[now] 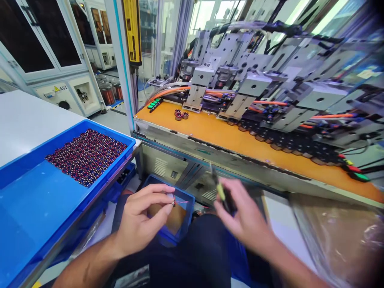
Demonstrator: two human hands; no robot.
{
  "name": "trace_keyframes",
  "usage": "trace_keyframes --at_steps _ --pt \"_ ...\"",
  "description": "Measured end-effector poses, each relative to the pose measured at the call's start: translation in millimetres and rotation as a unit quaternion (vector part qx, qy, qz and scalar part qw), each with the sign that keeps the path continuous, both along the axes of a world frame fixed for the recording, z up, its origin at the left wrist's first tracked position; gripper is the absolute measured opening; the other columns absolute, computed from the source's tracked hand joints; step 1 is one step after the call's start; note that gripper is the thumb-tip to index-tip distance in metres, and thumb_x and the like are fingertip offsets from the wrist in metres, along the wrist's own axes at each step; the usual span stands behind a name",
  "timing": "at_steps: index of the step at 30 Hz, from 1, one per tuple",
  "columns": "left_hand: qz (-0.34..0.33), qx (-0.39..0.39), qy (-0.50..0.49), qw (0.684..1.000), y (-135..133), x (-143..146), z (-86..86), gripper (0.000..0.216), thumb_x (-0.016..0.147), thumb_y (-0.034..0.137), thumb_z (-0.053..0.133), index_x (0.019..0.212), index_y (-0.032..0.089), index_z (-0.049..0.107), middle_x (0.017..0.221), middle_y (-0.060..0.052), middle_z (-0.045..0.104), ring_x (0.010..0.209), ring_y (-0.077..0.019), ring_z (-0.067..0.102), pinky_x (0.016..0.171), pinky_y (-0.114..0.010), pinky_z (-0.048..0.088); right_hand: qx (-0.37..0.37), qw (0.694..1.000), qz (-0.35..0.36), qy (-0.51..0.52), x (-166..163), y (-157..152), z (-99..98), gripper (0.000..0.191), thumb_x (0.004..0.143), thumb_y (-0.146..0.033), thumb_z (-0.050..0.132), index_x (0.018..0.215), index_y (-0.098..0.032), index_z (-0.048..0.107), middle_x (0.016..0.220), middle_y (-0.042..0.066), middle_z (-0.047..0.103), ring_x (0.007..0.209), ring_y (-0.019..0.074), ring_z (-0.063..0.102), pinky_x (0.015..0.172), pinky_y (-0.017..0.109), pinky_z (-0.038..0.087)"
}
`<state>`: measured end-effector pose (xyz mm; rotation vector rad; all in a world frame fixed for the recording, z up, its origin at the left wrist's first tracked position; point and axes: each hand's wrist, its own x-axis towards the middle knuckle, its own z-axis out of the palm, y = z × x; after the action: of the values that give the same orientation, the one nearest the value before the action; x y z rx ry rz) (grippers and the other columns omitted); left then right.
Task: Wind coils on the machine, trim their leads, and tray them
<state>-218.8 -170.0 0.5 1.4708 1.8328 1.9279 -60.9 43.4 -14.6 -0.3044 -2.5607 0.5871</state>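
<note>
My left hand (141, 218) pinches a small dark coil (174, 202) with thin red wire leads, over a small blue bin (188, 197) that rests on my lap. My right hand (244, 214), blurred by motion, grips a slim tool with a yellow-green handle (220, 193), tip pointing up. The two hands are a short distance apart. A large blue tray (36, 200) at my left holds a dense patch of several small dark red coils (87, 155).
An orange work deck (216, 134) runs across in front, with three loose coils (181, 115) and a row of grey machine heads (255, 86) with orange hoses. A white table (27, 120) lies at the left. Clear plastic sheeting (339, 236) lies at the lower right.
</note>
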Motion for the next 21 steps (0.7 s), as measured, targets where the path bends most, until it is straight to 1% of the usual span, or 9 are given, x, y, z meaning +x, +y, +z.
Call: trace_keyframes --at_steps 2,4,6,8,10,13,18,19,21 --pt "0.002 -0.004 0.003 1.000 -0.4 0.5 0.9 0.026 0.080 0.001 0.065 0.098 0.020 0.071 0.108 -0.007 0.072 0.099 -0.0152 0.069 0.087 -0.026 0.055 -0.098 0.994 0.046 -0.017 21.1 -37.2 -18.7 0.033 0.092 -0.022 0.052 0.125 -0.021 0.046 0.105 0.010 0.057 0.091 0.0202 0.062 0.082 0.031 0.055" --pt "0.000 -0.010 0.006 1.000 0.2 1.3 2.0 0.026 0.080 0.001 0.065 0.098 0.019 0.071 0.109 -0.007 0.072 0.099 -0.0153 0.069 0.087 -0.026 0.055 -0.179 0.981 0.066 -0.028 38.0 -66.6 -29.5 0.045 0.092 -0.020 0.055 0.134 -0.025 0.040 0.108 0.010 0.060 0.091 0.0193 0.065 0.085 0.030 0.056" --pt "-0.007 -0.015 0.009 1.000 1.6 2.6 2.5 0.026 0.080 0.001 0.065 0.098 0.019 0.071 0.109 -0.007 0.072 0.099 -0.0153 0.069 0.087 -0.026 0.054 -0.288 0.953 0.090 -0.028 48.8 -85.2 -31.7 0.055 0.093 -0.017 0.053 0.143 -0.028 0.033 0.111 0.009 0.061 0.089 0.0179 0.066 0.087 0.031 0.056" --pt "-0.014 -0.021 0.011 1.000 3.2 4.5 2.4 0.027 0.080 0.001 0.065 0.099 0.019 0.071 0.109 -0.007 0.072 0.099 -0.0154 0.069 0.087 -0.026 0.054 -0.393 0.911 0.121 -0.018 54.0 -93.7 -28.9 0.059 0.094 -0.013 0.048 0.146 -0.032 0.031 0.116 0.009 0.061 0.096 0.0179 0.066 0.094 0.033 0.054" --pt "-0.020 -0.026 0.012 0.999 4.7 6.6 1.6 0.028 0.080 0.001 0.065 0.100 0.020 0.071 0.110 -0.008 0.071 0.099 -0.0156 0.069 0.088 -0.026 0.054 -0.455 0.879 0.146 -0.007 55.6 -95.0 -25.7 0.062 0.092 -0.010 0.047 0.147 -0.036 0.032 0.124 0.008 0.058 0.109 0.0194 0.063 0.102 0.038 0.049" --pt "-0.021 -0.029 0.016 0.999 6.3 9.5 0.3 0.028 0.080 0.000 0.066 0.100 0.020 0.071 0.110 -0.008 0.071 0.099 -0.0159 0.069 0.087 -0.026 0.054 -0.477 0.864 0.162 -0.002 56.0 -92.0 -24.4 0.068 0.089 -0.007 0.049 0.148 -0.036 0.033 0.130 0.008 0.057 0.119 0.0221 0.058 0.108 0.044 0.042" --pt "-0.019 -0.024 0.025 0.999 6.7 12.0 0.2 0.028 0.079 0.000 0.066 0.100 0.019 0.071 0.109 -0.008 0.072 0.098 -0.0163 0.069 0.087 -0.027 0.055 -0.430 0.892 0.140 -0.017 54.6 -90.0 -24.0 0.070 0.084 -0.005 0.053 0.148 -0.028 0.037 0.129 0.011 0.059 0.124 0.0260 0.055 0.116 0.050 0.028" --pt "-0.019 -0.024 0.025 0.999 6.4 12.2 0.4 0.028 0.079 0.000 0.066 0.100 0.019 0.071 0.109 -0.008 0.072 0.099 -0.0163 0.069 0.087 -0.027 0.055 -0.429 0.892 0.139 -0.018 53.8 -90.1 -23.3 0.071 0.083 -0.004 0.053 0.148 -0.029 0.037 0.129 0.010 0.059 0.122 0.0253 0.056 0.116 0.050 0.028" --pt "-0.020 -0.024 0.025 0.999 5.8 12.5 0.6 0.028 0.079 0.000 0.066 0.100 0.018 0.071 0.109 -0.008 0.072 0.099 -0.0163 0.069 0.087 -0.027 0.055 -0.441 0.885 0.150 -0.013 51.6 -90.3 -21.8 0.074 0.083 -0.002 0.052 0.148 -0.034 0.036 0.128 0.008 0.059 0.118 0.0229 0.059 0.113 0.047 0.035"
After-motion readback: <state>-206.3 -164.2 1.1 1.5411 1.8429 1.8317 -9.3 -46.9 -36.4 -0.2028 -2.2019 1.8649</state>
